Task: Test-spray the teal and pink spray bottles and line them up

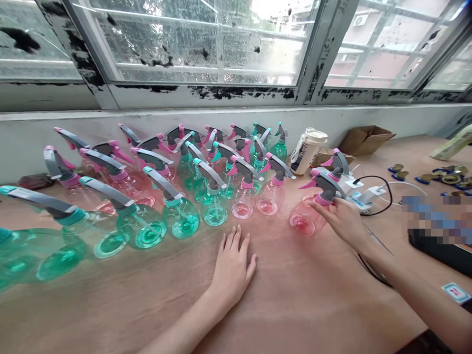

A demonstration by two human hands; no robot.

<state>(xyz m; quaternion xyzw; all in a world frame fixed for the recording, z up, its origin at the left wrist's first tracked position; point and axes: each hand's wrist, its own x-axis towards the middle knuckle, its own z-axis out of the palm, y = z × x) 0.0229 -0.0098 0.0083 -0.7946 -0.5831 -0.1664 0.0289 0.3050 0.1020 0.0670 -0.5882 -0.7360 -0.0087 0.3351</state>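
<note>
My left hand (pixel 233 263) lies flat on the wooden table, fingers stretched out and empty. Its fingertips point towards a green spray bottle (pixel 216 209) and are apart from it. On the right, my right hand (pixel 342 221) grips a pink spray bottle (pixel 304 219) near its neck, below the grey and pink trigger head; some of its fingers are hidden. Just behind it shows the head of another pink spray bottle (pixel 339 161). Two clear pink spray bottles, the nearer one (pixel 271 199) at the row's right end, stand between my hands.
Several green and pink spray bottles crowd the table's left and back. A paper cup (pixel 308 151) stands near the wall beside an open cardboard box (pixel 365 140). Right of my right hand are a white power strip (pixel 363 199) with cables, several gold-and-blue round pieces (pixel 450 178) and a black object (pixel 438 253).
</note>
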